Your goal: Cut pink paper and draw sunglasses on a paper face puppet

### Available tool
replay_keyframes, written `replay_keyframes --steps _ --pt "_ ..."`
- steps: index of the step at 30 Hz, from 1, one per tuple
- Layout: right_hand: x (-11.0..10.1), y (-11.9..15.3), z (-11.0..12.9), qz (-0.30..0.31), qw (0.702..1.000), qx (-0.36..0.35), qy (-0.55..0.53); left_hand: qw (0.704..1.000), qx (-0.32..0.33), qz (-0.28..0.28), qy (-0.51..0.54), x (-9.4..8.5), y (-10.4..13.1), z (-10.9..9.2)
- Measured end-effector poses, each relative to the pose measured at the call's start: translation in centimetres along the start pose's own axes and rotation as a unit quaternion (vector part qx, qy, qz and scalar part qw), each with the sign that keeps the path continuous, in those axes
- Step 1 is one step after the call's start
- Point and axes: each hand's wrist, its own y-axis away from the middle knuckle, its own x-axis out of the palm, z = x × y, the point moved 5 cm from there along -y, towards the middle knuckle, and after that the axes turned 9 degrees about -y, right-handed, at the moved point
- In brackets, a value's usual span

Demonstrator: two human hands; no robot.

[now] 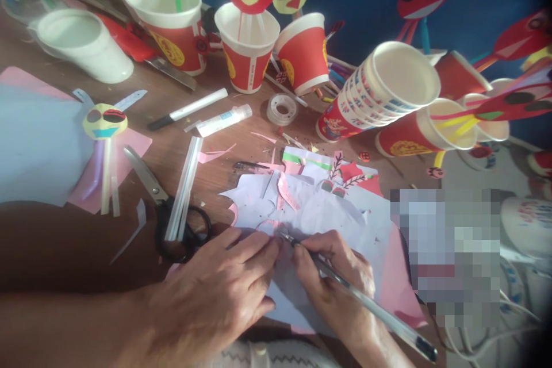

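Observation:
My right hand (340, 282) grips a clear-barrelled pen (375, 305), its tip down on a pale lilac sheet of paper (362, 224). Beside the tip, a pink piece with a rounded edge (268, 223) shows near my left fingertips. Flat on the sheet, my left hand (224, 282) presses with its fingers stretched out. Black-handled scissors (146, 178) lie just beyond that hand, partly under a bundle of white strips (184, 190). Small cut paper pieces, including a pink strip (288, 192) and red star-like scrap (351, 171), lie on the sheet's far part.
Red paper cups (250, 63) line the back, some holding paper faces on straws. A leaning cup stack (366, 98) stands at right. A marker (190, 108), glue stick (224, 121), tape roll (282, 109) and yellow paper face (104, 121) lie on the brown table (224, 184).

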Motion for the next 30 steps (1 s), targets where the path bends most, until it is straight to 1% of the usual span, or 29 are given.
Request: replay_keyframes --steps 11,21,24,27,30 --pt "-0.5 0.0 0.0 -0.010 1.000 0.004 0.018 1.000 -0.003 -0.016 0.009 -0.4 -0.2 0.1" --pt "-0.6 0.0 0.0 -0.004 1.000 0.014 0.024 1.000 -0.005 -0.003 0.006 0.0 -0.1 0.1" --pt "-0.8 0.3 0.0 -0.009 1.000 0.005 -0.019 1.000 -0.003 -0.001 0.006 -0.2 -0.2 0.1" --pt "-1.5 0.8 -0.2 -0.037 0.993 0.021 -0.106 1.000 -0.007 0.010 0.013 -0.4 -0.3 0.2" --pt "-2.0 1.1 -0.7 -0.096 0.972 0.053 -0.207 1.000 -0.002 0.017 0.013 -0.7 -0.4 0.2"
